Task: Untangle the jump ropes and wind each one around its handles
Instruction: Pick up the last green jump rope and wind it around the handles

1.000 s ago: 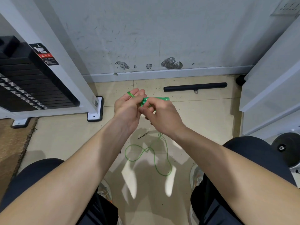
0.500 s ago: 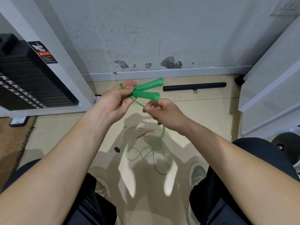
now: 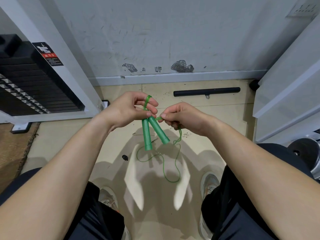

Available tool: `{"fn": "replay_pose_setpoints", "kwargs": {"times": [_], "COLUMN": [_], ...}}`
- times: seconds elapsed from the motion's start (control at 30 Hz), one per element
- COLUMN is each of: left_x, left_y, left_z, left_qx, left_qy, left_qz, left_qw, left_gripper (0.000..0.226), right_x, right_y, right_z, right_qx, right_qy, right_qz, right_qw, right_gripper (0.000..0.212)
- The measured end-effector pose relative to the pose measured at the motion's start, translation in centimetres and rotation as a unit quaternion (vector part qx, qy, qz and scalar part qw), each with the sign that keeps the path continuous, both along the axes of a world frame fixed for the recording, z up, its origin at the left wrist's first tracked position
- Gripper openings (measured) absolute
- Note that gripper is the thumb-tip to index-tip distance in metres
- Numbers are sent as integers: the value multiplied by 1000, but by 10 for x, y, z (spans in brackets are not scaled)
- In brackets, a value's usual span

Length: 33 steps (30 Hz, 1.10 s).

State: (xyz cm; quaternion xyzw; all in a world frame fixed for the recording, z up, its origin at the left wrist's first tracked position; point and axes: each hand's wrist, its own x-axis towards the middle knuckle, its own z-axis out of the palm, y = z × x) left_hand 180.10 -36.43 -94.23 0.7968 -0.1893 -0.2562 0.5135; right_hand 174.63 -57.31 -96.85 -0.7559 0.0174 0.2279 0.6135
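Two green jump rope handles (image 3: 150,133) hang side by side, bottoms pointing down toward the floor. My left hand (image 3: 129,109) pinches their top ends, and a loop of the green cord (image 3: 175,163) runs over its fingers. Just to the right, my right hand (image 3: 183,117) pinches the cord close to the handle tops. The rest of the cord droops from my right hand and lies in loose loops on the tiled floor between my feet. Only this one rope is in view.
A black bar (image 3: 207,91) lies on the floor by the wall. A weight-stack machine (image 3: 34,84) stands at the left, a white frame (image 3: 285,94) at the right with a dark weight plate (image 3: 306,151) below it. My knees and shoes frame the bottom.
The handles swung from pointing right and away to hanging downward. My left hand moved right and lower, and my right hand shifted right with the cord.
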Motion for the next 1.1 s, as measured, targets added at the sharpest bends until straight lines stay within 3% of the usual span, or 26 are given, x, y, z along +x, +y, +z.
{"fn": "replay_pose_setpoints", "kwargs": {"times": [0.17,0.4,0.5,0.57,0.7,0.87,1.0,1.1], "left_x": [-2,-1,0,0,-2,-6,-8,-10], "left_y": [-6,-15,-20,-23,-28,-36,-36,-38], "left_z": [-11,-17,-23,-28,-41,-50,-51,-49], "left_qx": [59,163,187,192,201,113,-7,-92], "left_qy": [-53,-163,-170,-170,-167,-107,-48,50], "left_qz": [21,-28,1,41,98,218,319,355], "left_qw": [997,973,968,966,960,964,946,929], "left_gripper": [28,23,21,21,17,18,15,18], "right_x": [2,4,2,0,-4,-7,-13,-14], "right_y": [5,9,14,18,22,28,34,35], "right_z": [-8,-13,-12,-9,-8,-7,-14,-21], "right_qx": [-28,-63,-81,-56,32,39,-93,-185], "right_qy": [-11,-13,-21,-16,8,-24,-102,-169], "right_qz": [-66,-120,-134,-141,-139,-165,-174,-146], "right_qw": [997,991,987,988,990,985,975,957], "right_gripper": [12,20,17,12,22,16,3,4]}}
